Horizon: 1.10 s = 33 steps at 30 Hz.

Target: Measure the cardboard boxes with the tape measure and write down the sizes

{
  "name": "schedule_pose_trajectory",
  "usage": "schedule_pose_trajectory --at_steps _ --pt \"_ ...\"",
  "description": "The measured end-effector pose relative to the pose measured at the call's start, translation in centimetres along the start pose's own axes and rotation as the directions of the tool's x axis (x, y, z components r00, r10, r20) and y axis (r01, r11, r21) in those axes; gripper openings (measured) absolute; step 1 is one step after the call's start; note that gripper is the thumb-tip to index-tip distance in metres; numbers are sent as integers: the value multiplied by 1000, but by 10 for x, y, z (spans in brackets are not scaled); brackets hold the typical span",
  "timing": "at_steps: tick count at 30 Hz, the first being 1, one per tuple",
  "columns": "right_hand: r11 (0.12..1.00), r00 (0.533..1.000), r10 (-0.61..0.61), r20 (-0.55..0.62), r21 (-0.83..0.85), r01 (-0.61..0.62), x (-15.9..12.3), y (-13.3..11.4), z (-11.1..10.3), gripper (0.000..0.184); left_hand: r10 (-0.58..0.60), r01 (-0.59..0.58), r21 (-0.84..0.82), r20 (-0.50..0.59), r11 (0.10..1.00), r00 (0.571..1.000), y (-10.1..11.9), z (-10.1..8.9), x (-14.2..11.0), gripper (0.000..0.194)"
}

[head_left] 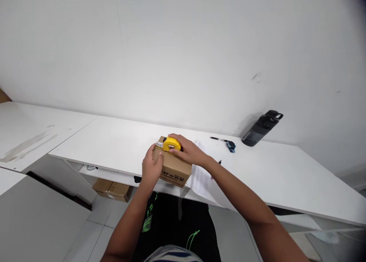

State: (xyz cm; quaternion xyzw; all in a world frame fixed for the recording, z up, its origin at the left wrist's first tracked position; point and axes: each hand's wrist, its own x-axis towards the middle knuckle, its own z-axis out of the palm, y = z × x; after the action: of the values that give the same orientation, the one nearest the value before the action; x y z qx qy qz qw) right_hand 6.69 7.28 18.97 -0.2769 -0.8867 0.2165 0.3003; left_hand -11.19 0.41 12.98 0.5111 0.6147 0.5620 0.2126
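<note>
A small cardboard box (174, 166) with dark printing on its near side sits at the front edge of the white desk. On top of it lies a yellow tape measure (170, 144), gripped by my right hand (188, 149) with fingers over its case. A short stretch of metal blade (159, 144) shows at the case's left. My left hand (151, 166) is closed round the box's left end, thumb on the top face, fingertips close to the blade's end. Whether those fingertips also pinch the blade is hard to make out.
Printed paper sheets (201, 180) lie right of the box, partly under my right forearm. Further back are a black pen (219, 139), a small dark blue object (230, 146) and a black bottle (261, 128) near the wall. Another cardboard box (113, 189) is below the desk (120, 140).
</note>
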Motion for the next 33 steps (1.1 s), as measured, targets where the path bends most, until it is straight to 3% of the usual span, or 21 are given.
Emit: schedule_pose_trajectory --at_steps 5,9,15,22,33 --pt "991 992 123 -35 -54 -125 -61 7 -36 51 25 -25 1 -3 1000 1000 1 1 2 48" --pt "978 978 197 -73 -50 -200 -88 13 -50 52 37 -37 24 -4 999 999 3 1 4 47" --pt "980 984 174 -48 -87 -178 -92 12 -54 51 22 -21 15 -29 1000 999 5 2 4 44" --pt "961 964 265 -29 -76 -267 -104 10 -59 52 31 -30 24 -26 999 999 1 3 5 44" --pt "963 963 262 -62 -43 -265 -107 17 -57 53 13 -12 17 -18 1000 1000 1 2 4 44"
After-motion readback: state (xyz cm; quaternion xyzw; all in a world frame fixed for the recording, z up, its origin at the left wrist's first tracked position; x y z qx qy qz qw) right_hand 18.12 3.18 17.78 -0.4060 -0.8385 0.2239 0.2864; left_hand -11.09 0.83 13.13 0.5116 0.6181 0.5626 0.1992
